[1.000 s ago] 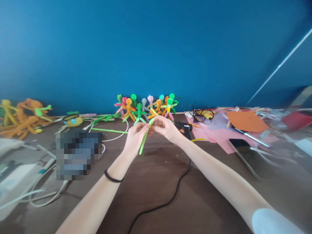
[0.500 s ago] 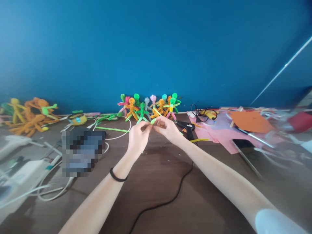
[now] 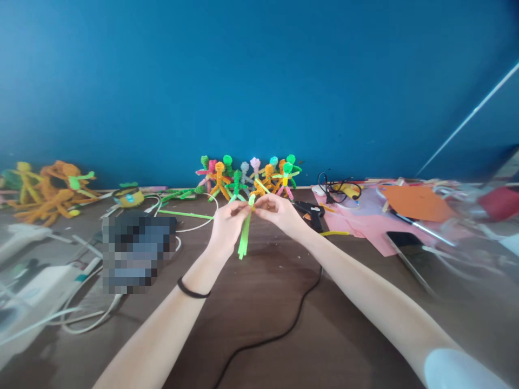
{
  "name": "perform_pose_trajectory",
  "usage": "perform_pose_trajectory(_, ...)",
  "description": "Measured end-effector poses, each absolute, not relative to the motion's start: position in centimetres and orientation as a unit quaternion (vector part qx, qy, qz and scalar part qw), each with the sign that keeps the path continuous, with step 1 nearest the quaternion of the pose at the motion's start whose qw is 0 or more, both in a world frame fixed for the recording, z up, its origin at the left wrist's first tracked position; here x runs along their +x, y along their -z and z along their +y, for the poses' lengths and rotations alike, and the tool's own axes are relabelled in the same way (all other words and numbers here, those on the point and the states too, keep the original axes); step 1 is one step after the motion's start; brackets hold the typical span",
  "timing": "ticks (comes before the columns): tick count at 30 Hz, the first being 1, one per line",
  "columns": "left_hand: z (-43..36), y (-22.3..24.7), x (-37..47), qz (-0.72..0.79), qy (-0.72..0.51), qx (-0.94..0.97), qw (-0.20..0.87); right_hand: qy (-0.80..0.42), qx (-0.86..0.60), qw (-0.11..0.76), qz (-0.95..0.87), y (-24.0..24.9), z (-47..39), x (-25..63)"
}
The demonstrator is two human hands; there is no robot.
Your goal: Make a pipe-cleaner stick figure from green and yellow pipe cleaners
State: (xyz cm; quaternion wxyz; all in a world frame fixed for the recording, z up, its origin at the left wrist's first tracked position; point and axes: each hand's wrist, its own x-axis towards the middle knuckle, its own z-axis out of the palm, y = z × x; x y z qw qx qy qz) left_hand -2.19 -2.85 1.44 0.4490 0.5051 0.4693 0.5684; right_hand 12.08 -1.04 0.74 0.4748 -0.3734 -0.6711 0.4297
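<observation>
My left hand [image 3: 227, 224] is closed, thumb and finger pinching a folded bundle of light green pipe cleaners [image 3: 244, 237]. The loose ends hang down below my fingertips, and a short top [image 3: 252, 199] sticks up above them. Meeting it from the other side, my right hand [image 3: 279, 213] pinches at the same spot, where a small yellow-orange band shows around the bundle. From the right fingers a pale yellow strand [image 3: 262, 185] slants up and left. Behind both hands stand several pipe cleaner figures [image 3: 237, 183] in green, orange, pink and grey, partly covered by the fingers.
A black glue gun [image 3: 314, 213] lies right of my hands, its cord crossing the dark table [image 3: 259, 302]. Pink paper [image 3: 377, 237], an orange sheet [image 3: 419, 202] and a phone [image 3: 409, 254] are farther right. At left are a blurred-out device [image 3: 140, 251], white cables and orange figures [image 3: 60, 200].
The green bundle has turned, so its long ends now hang down in view below the fingers. Both hands stay close together, with the fingers slightly shifted.
</observation>
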Motion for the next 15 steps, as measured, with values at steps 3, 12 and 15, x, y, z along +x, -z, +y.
perform_pose_trajectory(3,-2.68,-1.29,-2.17,0.454,-0.579,0.464,0.494,-0.405,-0.369,0.489,-0.679,-0.69,-1.13,12.18)
perform_pose_trajectory(12,-2.93,-1.56,-2.02,0.468,-0.557,0.404,0.555,-0.318,-0.376,0.486,-0.722,-0.55,-1.69,12.17)
perform_pose_trajectory(15,-3.18,-1.83,-2.00,0.460,-0.552,0.399,0.569,-0.322,-0.377,0.485,-0.721,-0.58,-1.55,12.16)
